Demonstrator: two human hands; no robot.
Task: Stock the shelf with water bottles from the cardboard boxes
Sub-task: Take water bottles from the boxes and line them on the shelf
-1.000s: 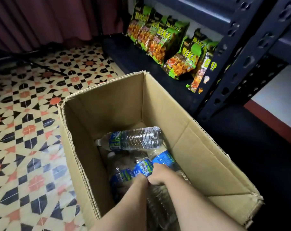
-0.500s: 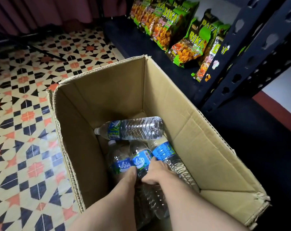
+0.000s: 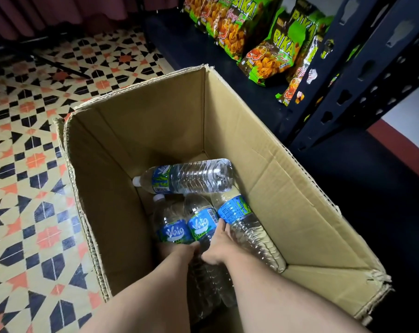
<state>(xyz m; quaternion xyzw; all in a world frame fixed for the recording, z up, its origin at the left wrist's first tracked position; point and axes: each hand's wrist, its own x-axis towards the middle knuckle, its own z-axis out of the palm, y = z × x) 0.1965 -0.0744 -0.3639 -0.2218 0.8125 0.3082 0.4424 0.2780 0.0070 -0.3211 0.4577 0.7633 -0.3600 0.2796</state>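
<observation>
An open cardboard box (image 3: 287, 188) stands on the floor with several clear water bottles with blue labels lying inside. One bottle (image 3: 191, 175) lies crosswise at the far end. Three more point away from me: a left bottle (image 3: 170, 224), a middle bottle (image 3: 201, 222) and a right bottle (image 3: 242, 219). Both my arms reach down into the box. My right hand (image 3: 219, 246) is closed around the middle bottle just below its label. My left hand (image 3: 182, 252) grips the left bottle under its label; its fingers are mostly hidden.
A dark metal shelf (image 3: 347, 92) stands right of the box, its low board holding green snack bags (image 3: 268, 56). Patterned tile floor (image 3: 30, 164) spreads to the left. A dark red curtain (image 3: 47, 13) hangs at the back.
The view has tilted down and closer to the box. My hands have stayed on the bottles, which look slightly lifted toward me.
</observation>
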